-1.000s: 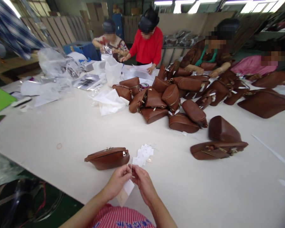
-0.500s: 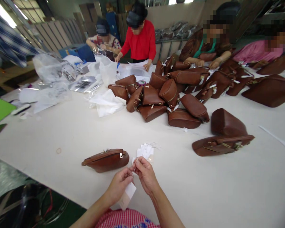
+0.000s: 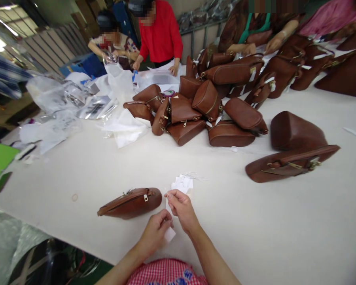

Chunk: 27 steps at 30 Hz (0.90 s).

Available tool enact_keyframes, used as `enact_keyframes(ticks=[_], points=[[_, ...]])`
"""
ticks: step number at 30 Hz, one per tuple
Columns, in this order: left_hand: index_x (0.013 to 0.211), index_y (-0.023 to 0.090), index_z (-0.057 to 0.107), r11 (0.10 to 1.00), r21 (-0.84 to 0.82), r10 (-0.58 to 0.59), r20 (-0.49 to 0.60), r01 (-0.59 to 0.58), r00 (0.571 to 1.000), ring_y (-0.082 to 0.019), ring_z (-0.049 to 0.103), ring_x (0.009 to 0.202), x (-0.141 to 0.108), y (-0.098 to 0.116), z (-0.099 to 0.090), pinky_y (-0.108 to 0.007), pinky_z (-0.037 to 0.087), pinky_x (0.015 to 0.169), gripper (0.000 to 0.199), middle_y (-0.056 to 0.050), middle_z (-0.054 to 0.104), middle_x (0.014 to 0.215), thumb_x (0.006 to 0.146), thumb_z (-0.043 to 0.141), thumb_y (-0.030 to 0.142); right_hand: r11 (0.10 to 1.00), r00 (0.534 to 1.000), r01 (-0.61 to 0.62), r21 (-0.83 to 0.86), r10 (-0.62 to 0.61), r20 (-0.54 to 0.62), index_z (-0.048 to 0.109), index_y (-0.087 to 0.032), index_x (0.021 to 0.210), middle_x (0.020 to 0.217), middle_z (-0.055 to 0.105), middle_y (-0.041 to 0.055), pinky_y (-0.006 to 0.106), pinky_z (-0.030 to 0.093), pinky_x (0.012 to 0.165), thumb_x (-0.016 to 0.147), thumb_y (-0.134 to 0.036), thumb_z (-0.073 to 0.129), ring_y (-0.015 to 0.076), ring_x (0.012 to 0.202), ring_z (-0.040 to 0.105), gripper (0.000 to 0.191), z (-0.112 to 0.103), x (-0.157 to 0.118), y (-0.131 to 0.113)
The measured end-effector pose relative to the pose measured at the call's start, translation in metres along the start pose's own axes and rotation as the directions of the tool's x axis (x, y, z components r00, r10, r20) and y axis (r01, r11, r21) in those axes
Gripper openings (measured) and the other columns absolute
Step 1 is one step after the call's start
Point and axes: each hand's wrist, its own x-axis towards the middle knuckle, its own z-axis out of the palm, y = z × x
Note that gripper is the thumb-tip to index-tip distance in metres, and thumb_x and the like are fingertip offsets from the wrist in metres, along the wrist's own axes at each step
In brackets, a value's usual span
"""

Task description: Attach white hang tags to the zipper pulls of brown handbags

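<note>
My left hand [image 3: 156,231] is closed, with a white paper hang tag [image 3: 169,234] hanging out below its fingers. Just above and to the right, my right hand [image 3: 182,209] is pinched at thumb and forefinger, apparently on the tag's thin string, which is too fine to follow clearly. A small pile of white tags [image 3: 182,183] with loose strings lies just beyond my right hand. To the left of my hands rests a brown leather handbag [image 3: 133,204] on its side, its zipper pull facing me. Neither hand touches it.
Many brown bags [image 3: 185,109] are heaped across the white table [image 3: 106,166]. Two more bags [image 3: 290,164] lie at the right. White wrapping sheets [image 3: 127,128] and clear plastic [image 3: 47,95] cover the far left. Several people work along the far side.
My hands have drawn apart, the right one up and away from the left. The tag has turned and shows less below my left hand. The whole view has tilted and shifted.
</note>
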Motion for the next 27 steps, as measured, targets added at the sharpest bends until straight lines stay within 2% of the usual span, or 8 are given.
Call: enact_keyframes(ticks=[2,5,8,10,14,18,23,27], points=[[0.079,0.019,0.058,0.976,0.214,0.013,0.085,-0.031,0.996,-0.022,0.059,0.080,-0.006,0.006,-0.006,-0.033,0.045,0.075,0.011,-0.006,0.065,0.080,0.080,0.047,0.021,0.993,0.999,0.027,-0.118,-0.024,0.025,0.068,-0.019,0.077,0.049,0.038,-0.0088,0.022,0.019,0.043,0.077,-0.043,0.067,0.0070,0.046,0.027,0.024,-0.002,0.003,0.001],[0.108,0.021,0.060,0.848,0.492,0.114,0.192,-0.196,0.975,-0.026,0.061,0.101,-0.019,0.025,-0.027,-0.038,0.047,0.090,0.028,-0.010,0.067,0.109,0.085,0.045,0.019,0.973,0.995,0.073,-0.218,-0.057,0.076,0.069,-0.019,0.074,0.059,0.051,-0.0046,0.024,0.032,0.053,0.077,-0.038,0.065,0.0103,0.056,0.040,0.020,-0.001,0.005,0.006],[0.121,0.024,0.054,0.661,0.672,0.331,0.140,-0.335,0.933,-0.025,0.055,0.117,-0.019,0.050,-0.060,-0.042,0.043,0.102,0.035,-0.010,0.062,0.124,0.090,0.039,0.018,0.965,0.994,0.071,-0.254,-0.048,0.095,0.068,-0.019,0.073,0.063,0.054,-0.0038,0.024,0.033,0.056,0.077,-0.035,0.061,0.0110,0.059,0.043,0.018,-0.001,0.008,0.013],[0.122,0.023,0.053,0.531,0.779,0.408,0.109,-0.333,0.906,-0.027,0.052,0.120,-0.008,0.066,-0.081,-0.049,0.041,0.104,0.035,-0.011,0.060,0.125,0.088,0.044,0.019,0.951,0.995,0.066,-0.302,-0.042,0.086,0.068,-0.019,0.071,0.059,0.050,-0.0049,0.024,0.030,0.054,0.078,-0.033,0.060,0.0100,0.056,0.039,0.018,-0.003,0.010,0.017],[0.108,0.018,0.057,0.376,0.892,0.242,0.168,-0.252,0.956,-0.032,0.055,0.109,0.024,0.082,-0.103,-0.054,0.046,0.094,0.032,-0.012,0.064,0.111,0.077,0.061,0.028,0.914,0.996,0.073,-0.400,-0.049,0.068,0.068,-0.019,0.071,0.055,0.043,-0.0068,0.023,0.027,0.051,0.080,-0.029,0.058,0.0088,0.053,0.035,0.016,-0.006,0.017,0.020],[0.088,0.020,0.057,0.443,0.881,0.055,0.161,-0.169,0.985,-0.022,0.059,0.083,0.038,0.081,-0.103,-0.037,0.050,0.075,0.011,-0.005,0.063,0.091,0.079,0.052,0.019,0.840,0.990,0.137,-0.525,-0.113,0.079,0.067,-0.021,0.070,0.058,0.050,-0.0059,0.023,0.030,0.054,0.079,-0.019,0.056,0.0092,0.055,0.043,0.015,-0.005,0.025,0.020],[0.093,0.022,0.056,0.604,0.782,0.107,0.109,-0.151,0.988,-0.021,0.057,0.089,0.036,0.072,-0.099,-0.037,0.050,0.079,0.020,-0.005,0.062,0.097,0.076,0.048,0.014,0.743,0.978,0.197,-0.640,-0.194,0.075,0.065,-0.021,0.068,0.068,0.056,-0.0032,0.024,0.034,0.059,0.076,-0.012,0.056,0.0101,0.061,0.050,0.015,-0.001,0.031,0.019],[0.096,0.023,0.058,0.653,0.743,0.148,0.067,-0.149,0.987,-0.023,0.058,0.092,0.035,0.069,-0.097,-0.039,0.052,0.081,0.021,-0.006,0.064,0.100,0.078,0.052,0.016,0.674,0.971,0.231,-0.702,-0.201,0.126,0.065,-0.021,0.071,0.070,0.057,-0.0029,0.023,0.034,0.058,0.078,-0.013,0.056,0.0101,0.063,0.052,0.015,0.002,0.035,0.017]])
